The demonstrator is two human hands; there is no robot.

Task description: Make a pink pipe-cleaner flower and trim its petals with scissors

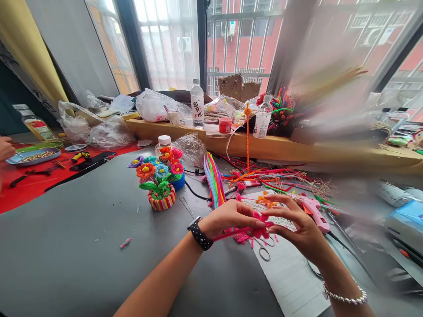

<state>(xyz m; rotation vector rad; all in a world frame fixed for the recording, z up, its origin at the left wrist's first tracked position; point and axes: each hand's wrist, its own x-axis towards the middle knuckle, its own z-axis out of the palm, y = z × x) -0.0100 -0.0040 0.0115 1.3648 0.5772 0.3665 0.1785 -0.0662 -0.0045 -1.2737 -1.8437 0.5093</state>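
Observation:
Between thumb and fingers, my left hand (228, 219) pinches a bright pink pipe-cleaner flower (261, 232), its fuzzy stem trailing back toward the wristwatch. My right hand (299, 220) grips the flower's other side with thumb and fingertips, partly covering the petals. Below lie silver scissors (264, 253) on a white sheet of paper (294, 281), beside more pink fuzzy pieces (242, 238). A pink glue gun (313, 211) rests just past my right hand. Behind my left hand lies a bundle of rainbow pipe cleaners (214, 180).
Pots of pipe-cleaner flowers (161, 198) stand left of centre. Many loose pipe cleaners (264, 176) spread along the back, under a wooden ledge (185, 132) with water bottles (197, 105). Another person's hand (4, 149) shows at far left, near a tray of beads (33, 157). The right side is blurred.

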